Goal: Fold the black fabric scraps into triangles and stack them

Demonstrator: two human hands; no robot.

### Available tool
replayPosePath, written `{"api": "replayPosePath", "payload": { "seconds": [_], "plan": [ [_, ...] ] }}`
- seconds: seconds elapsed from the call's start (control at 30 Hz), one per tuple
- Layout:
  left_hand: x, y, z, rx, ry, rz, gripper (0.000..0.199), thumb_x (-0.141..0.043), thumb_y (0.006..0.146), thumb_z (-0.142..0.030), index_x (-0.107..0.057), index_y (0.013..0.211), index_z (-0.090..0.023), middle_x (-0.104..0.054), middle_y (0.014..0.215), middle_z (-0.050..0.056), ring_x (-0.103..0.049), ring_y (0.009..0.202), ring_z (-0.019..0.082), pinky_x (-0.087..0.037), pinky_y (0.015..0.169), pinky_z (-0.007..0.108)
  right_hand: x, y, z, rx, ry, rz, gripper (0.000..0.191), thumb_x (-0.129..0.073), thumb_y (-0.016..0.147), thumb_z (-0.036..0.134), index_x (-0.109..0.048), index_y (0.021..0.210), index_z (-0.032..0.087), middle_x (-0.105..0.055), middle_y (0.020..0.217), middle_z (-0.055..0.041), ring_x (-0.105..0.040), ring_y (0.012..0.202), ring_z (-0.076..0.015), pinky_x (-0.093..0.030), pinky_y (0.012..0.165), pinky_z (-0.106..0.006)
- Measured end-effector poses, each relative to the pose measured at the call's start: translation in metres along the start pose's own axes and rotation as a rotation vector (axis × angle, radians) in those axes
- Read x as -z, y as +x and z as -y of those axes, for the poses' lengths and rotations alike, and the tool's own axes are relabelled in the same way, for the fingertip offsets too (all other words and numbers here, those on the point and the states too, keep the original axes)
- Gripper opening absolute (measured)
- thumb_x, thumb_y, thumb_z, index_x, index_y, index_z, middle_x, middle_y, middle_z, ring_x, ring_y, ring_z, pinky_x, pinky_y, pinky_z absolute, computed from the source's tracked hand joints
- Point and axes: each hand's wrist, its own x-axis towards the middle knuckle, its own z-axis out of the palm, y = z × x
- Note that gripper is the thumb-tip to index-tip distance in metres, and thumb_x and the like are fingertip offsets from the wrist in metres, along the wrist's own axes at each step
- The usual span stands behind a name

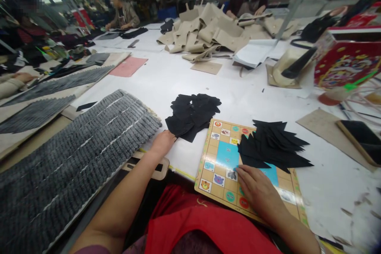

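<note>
My left hand [164, 143] is closed at the lower left corner of a loose pile of black fabric pieces [193, 113], its fingertips pinching the edge of one piece. Resting on a wooden game board [212, 152] with animal pictures, my right hand [257, 186] has its fingers stretched out close together, and no piece shows in them. Beyond its fingertips, a fanned stack of pointed black fabric pieces [270, 145] covers the board's far right part. The undersides of both hands are hidden.
Ribbed grey fabric [98, 147] lies along the left. Beige pieces [211, 27] are heaped at the back, near a pink sheet [128, 66]. To the right are a tape dispenser [290, 65], a red box [347, 59] and a phone [363, 139]. Other people work around the table.
</note>
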Motion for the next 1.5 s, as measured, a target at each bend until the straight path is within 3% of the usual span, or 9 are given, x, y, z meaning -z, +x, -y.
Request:
{"api": "replayPosePath", "payload": {
  "seconds": [0.13, 0.43, 0.57, 0.7, 0.87, 0.93, 1.07, 1.27, 1.5],
  "plan": [
    [-0.001, -0.004, 0.001, -0.026, -0.01, -0.008, 0.028, -0.038, 0.087, -0.015, -0.066, 0.088, -0.013, -0.061, 0.092, 0.009, -0.057, 0.087, 0.016, -0.042, 0.081, 0.026, 0.002, 0.013, 0.0, -0.048, 0.099, 0.004, 0.026, -0.041, 0.089, 0.025, -0.059, 0.104, 0.014, -0.059, 0.103, -0.0121, -0.055, 0.095, -0.0209, -0.047, 0.083, -0.037],
    [-0.005, -0.014, -0.01, -0.002, -0.013, -0.105, 0.024, -0.042, 0.087, -0.023, -0.064, 0.083, -0.014, -0.06, 0.089, 0.008, -0.057, 0.083, 0.019, -0.043, 0.073, 0.029, 0.009, 0.034, -0.034, -0.171, -0.036, -0.065, 0.03, -0.041, 0.089, 0.028, -0.062, 0.101, 0.01, -0.059, 0.105, -0.016, -0.053, 0.095, -0.0247, -0.045, 0.084, -0.042],
    [-0.009, -0.013, -0.002, 0.017, -0.067, -0.15, 0.025, -0.04, 0.088, -0.02, -0.065, 0.086, -0.015, -0.062, 0.09, 0.006, -0.057, 0.085, 0.016, -0.043, 0.077, 0.025, 0.01, 0.031, 0.0, -0.2, 0.362, -0.023, 0.028, -0.042, 0.089, 0.033, -0.061, 0.1, 0.015, -0.061, 0.102, -0.0117, -0.056, 0.095, -0.0205, -0.047, 0.085, -0.038],
    [-0.01, -0.018, 0.0, 0.019, -0.106, -0.189, 0.023, -0.042, 0.086, -0.018, -0.065, 0.088, -0.016, -0.063, 0.09, 0.005, -0.056, 0.086, 0.015, -0.042, 0.08, 0.024, 0.011, 0.039, 0.028, -0.577, 1.014, 0.301, 0.036, -0.039, 0.089, 0.044, -0.058, 0.104, 0.017, -0.063, 0.1, -0.0108, -0.063, 0.085, -0.0183, -0.053, 0.074, -0.035],
    [-0.004, -0.052, -0.049, -0.137, -0.111, -0.402, 0.023, -0.039, 0.09, -0.021, -0.062, 0.087, -0.016, -0.061, 0.092, 0.008, -0.053, 0.089, 0.02, -0.041, 0.082, 0.033, 0.012, 0.053, 0.03, -0.961, 1.526, 0.449, 0.051, -0.037, 0.086, 0.057, -0.054, 0.104, 0.012, -0.063, 0.104, -0.0175, -0.065, 0.086, -0.0205, -0.053, 0.075, -0.036],
    [-0.01, -0.07, -0.083, -0.376, -0.11, -0.389, 0.022, -0.039, 0.09, -0.02, -0.061, 0.085, -0.017, -0.061, 0.089, 0.007, -0.053, 0.084, 0.019, -0.042, 0.076, 0.033, 0.011, 0.056, 0.026, -0.977, 1.491, 0.466, 0.055, -0.033, 0.085, 0.06, -0.055, 0.103, 0.012, -0.064, 0.101, -0.016, -0.065, 0.082, -0.0202, -0.053, 0.069, -0.035],
    [-0.036, -0.091, -0.13, -0.731, -0.171, -0.397, 0.026, -0.041, 0.09, -0.03, -0.06, 0.08, -0.016, -0.062, 0.086, 0.006, -0.055, 0.075, 0.017, -0.043, 0.064, 0.03, 0.006, 0.057, 0.021, -0.689, 0.998, 0.509, 0.034, -0.054, 0.078, 0.046, -0.059, 0.087, 0.014, -0.065, 0.075, -0.0043, -0.06, 0.066, -0.0155, -0.045, 0.057, -0.026],
    [-0.053, -0.089, -0.111, -0.729, -0.103, -0.456, 0.028, -0.043, 0.09, -0.027, -0.059, 0.108, -0.011, -0.06, 0.114, 0.011, -0.053, 0.099, 0.021, -0.044, 0.076, 0.031, 0.011, 0.057, 0.026, -0.439, 0.631, 0.527, 0.014, -0.052, 0.076, 0.018, -0.06, 0.087, 0.018, -0.066, 0.076, -0.0006, -0.058, 0.068, -0.0127, -0.039, 0.06, -0.022],
    [-0.059, -0.095, -0.104, -0.676, 0.012, -0.457, 0.034, -0.041, 0.09, -0.03, -0.056, 0.117, -0.013, -0.057, 0.12, 0.012, -0.053, 0.103, 0.021, -0.042, 0.078, 0.033, 0.015, 0.064, 0.033, -0.342, 0.316, 0.563, 0.018, -0.05, 0.084, 0.034, -0.059, 0.084, 0.019, -0.065, 0.076, -0.0033, -0.058, 0.066, -0.015, -0.033, 0.054, -0.023]
  ]
}}
